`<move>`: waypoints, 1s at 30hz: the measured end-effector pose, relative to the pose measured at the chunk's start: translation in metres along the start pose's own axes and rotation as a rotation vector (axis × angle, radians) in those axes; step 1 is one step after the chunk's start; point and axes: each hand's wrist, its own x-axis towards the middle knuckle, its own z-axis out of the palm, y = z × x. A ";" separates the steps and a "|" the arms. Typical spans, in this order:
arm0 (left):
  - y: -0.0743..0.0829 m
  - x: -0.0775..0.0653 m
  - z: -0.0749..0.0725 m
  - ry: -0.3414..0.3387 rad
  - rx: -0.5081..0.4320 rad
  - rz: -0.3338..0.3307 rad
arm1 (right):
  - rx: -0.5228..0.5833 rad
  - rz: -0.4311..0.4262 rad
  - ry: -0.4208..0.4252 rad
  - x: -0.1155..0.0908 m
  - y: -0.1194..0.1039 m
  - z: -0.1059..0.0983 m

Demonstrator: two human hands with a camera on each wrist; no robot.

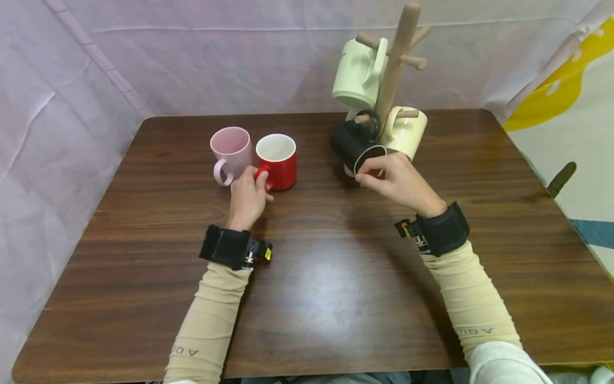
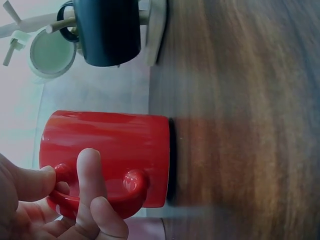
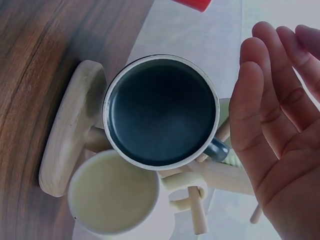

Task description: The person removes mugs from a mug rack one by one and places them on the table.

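Observation:
My left hand (image 1: 247, 198) holds the handle of a red mug (image 1: 284, 173) with a white inside, which stands upright on the table. In the left wrist view the thumb and fingers curl round that handle (image 2: 120, 204). A black mug (image 1: 351, 143) hangs tilted by its handle from a low peg of a wooden mug rack (image 1: 396, 72), its mouth facing me. My right hand (image 1: 400, 180) is right by the black mug's rim. The right wrist view shows the fingers (image 3: 247, 110) loosely extended beside the mug, with nothing between them.
A pink mug (image 1: 239, 160) stands upright just left of the red one. On the rack, a pale green mug (image 1: 354, 74) hangs from an upper peg and a cream mug (image 1: 411, 130) from a lower right one. A light cloth (image 1: 230, 64) hangs behind the wooden table (image 1: 326, 298).

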 end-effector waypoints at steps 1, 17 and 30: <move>-0.001 0.000 0.000 0.002 0.001 -0.003 | 0.000 0.001 0.001 0.000 0.000 0.000; -0.001 0.001 -0.002 -0.096 0.064 -0.064 | 0.008 -0.013 0.005 -0.005 0.003 0.006; 0.008 -0.004 -0.003 0.114 0.134 0.044 | 0.010 -0.022 -0.004 0.000 0.002 0.005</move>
